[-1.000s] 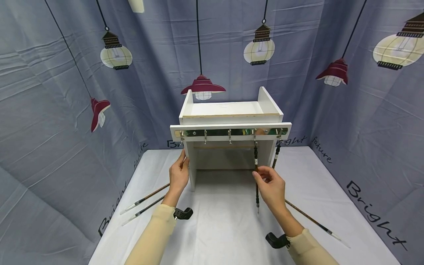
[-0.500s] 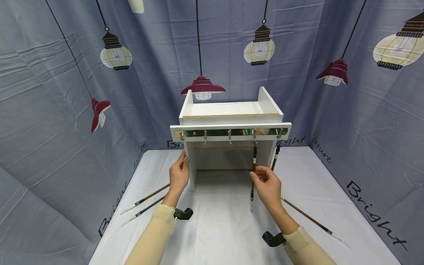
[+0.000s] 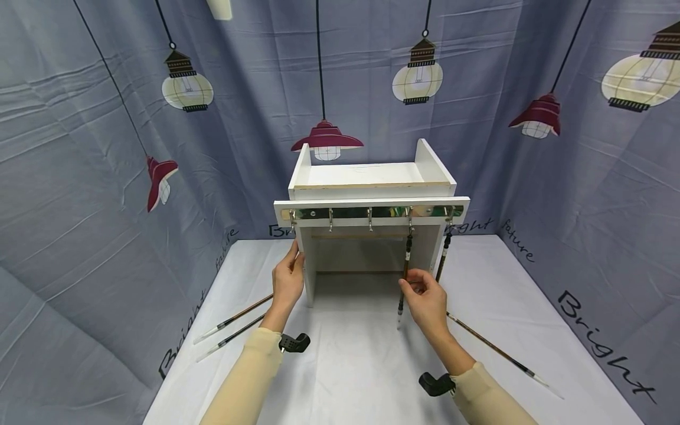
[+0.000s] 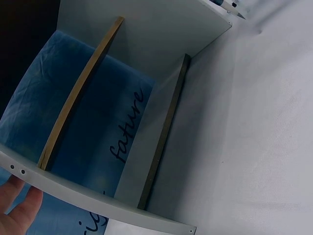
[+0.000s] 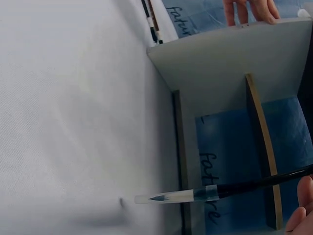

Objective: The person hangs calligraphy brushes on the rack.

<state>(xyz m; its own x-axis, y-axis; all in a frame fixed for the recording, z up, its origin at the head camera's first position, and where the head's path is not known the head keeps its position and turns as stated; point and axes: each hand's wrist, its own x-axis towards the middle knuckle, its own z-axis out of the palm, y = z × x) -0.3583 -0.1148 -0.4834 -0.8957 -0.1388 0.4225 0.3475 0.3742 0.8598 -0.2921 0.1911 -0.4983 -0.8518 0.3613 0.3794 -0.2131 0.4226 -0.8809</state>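
under the 2nd-from-rt hook, our r hand pinches the brush, prob light, stiff & slick w/ a delicate tip, so we'd hold mid-shaft, while our l hand, fingers extended, touches the rack side.

Rack looked smooth; hook strip, mirror-glossy metal. Brush appeared glossy, its tip cap clear plastic. Backdrop was creased cloth; table covering, matt cloth.
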